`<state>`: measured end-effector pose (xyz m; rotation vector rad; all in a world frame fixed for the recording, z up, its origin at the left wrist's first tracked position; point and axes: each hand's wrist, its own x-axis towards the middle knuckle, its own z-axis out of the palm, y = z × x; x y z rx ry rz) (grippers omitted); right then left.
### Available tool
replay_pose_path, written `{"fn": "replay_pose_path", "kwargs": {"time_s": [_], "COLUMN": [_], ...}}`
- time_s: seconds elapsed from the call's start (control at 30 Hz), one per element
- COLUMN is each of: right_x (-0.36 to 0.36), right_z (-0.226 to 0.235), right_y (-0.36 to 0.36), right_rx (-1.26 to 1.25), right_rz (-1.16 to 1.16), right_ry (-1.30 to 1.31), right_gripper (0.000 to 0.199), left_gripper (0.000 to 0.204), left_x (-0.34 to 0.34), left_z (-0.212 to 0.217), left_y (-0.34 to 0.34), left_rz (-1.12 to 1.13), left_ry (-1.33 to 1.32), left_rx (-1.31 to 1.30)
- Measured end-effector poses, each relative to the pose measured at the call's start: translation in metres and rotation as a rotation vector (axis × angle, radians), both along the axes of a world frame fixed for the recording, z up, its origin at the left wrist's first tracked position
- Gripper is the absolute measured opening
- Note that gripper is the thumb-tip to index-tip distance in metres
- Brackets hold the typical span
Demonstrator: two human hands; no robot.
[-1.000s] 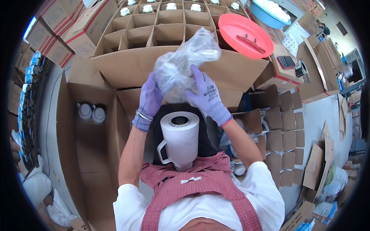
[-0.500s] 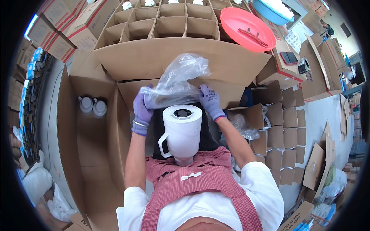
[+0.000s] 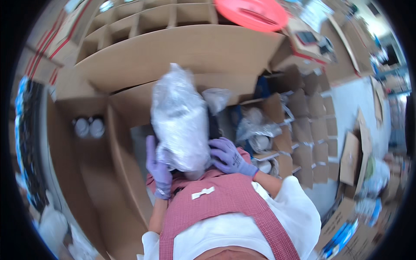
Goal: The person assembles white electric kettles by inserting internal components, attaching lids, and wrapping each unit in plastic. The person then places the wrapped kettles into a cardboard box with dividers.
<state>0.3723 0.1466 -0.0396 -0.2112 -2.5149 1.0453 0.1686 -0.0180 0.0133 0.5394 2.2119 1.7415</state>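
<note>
A white mug, upright against my red checked apron [image 3: 225,203], is covered by a clear plastic bag [image 3: 180,121] pulled down over it. Both hands wear purple gloves. My left hand [image 3: 158,167] grips the bag's lower left edge. On the right side, my right hand [image 3: 229,157] holds the bag's bottom near the mug. The mug itself shows only dimly through the crinkled plastic.
A large open cardboard box [image 3: 173,52] with divider cells lies ahead. Two white lids [image 3: 89,128] sit in a box on the left. A red round tray [image 3: 251,13] is at the top. More divided boxes with wrapped mugs [image 3: 260,130] stand on the right.
The bag, held above the bare mug a second ago, has been drawn down over it. Both hands have dropped from the mug's top to its base.
</note>
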Motion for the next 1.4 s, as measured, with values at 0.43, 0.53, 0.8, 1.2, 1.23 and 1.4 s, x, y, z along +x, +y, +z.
{"fn": "replay_pose_path", "kwargs": {"time_s": [0.43,0.53,0.8,1.2,1.23,1.4], "right_x": [0.051,0.119,0.355,0.353,0.322,0.356], "right_z": [0.054,0.039,0.086,0.002,-0.019,-0.098], "right_y": [0.029,0.069,0.172,0.398,0.398,0.400], "right_rx": [-1.376,-1.532,-0.739,0.472,0.190,-0.314], "right_rz": [-0.796,-0.779,-1.309,-0.990,-0.979,-0.940], "right_ry": [0.749,1.038,0.752,-0.645,-0.597,-0.647], "right_gripper": [0.079,0.067,0.069,0.073,0.071,0.042], "left_gripper": [0.042,0.041,0.034,0.031,0.030,0.028], "left_x": [0.087,0.150,0.066,-0.042,-0.043,-0.094], "left_z": [0.017,-0.016,0.005,0.034,0.038,-0.011], "left_y": [0.134,0.126,0.116,0.057,0.041,-0.046], "left_rz": [-0.798,-1.337,-1.267,-0.531,-0.425,-0.057], "left_ry": [0.103,-0.009,-0.008,0.275,0.271,0.304], "left_rx": [0.307,0.380,-0.032,-0.127,-0.152,-0.216]}}
